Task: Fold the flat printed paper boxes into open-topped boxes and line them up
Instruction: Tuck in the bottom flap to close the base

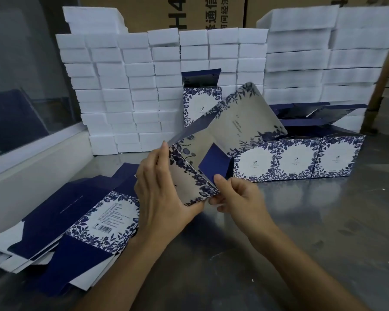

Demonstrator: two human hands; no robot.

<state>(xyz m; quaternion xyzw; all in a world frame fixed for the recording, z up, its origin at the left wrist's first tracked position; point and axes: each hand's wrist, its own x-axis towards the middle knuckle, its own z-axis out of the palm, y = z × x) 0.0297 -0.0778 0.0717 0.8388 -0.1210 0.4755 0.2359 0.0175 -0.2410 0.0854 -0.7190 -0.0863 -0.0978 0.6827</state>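
A flat paper box (231,129), white with blue flower print and navy flaps, is held tilted in the air above the metal table (301,221). My left hand (164,194) grips its lower left panel, fingers along the edge. My right hand (236,194) pinches its bottom corner. A pile of flat boxes (81,223) lies at the left. Three folded boxes (299,158) stand in a row at the right with their lids up. One more folded box (200,102) stands behind the held one.
Stacks of white foam blocks (126,90) form a wall at the back, with taller foam stacks (323,59) at the right. Brown cartons (166,12) rise behind them. A white ledge with a window (32,153) runs along the left.
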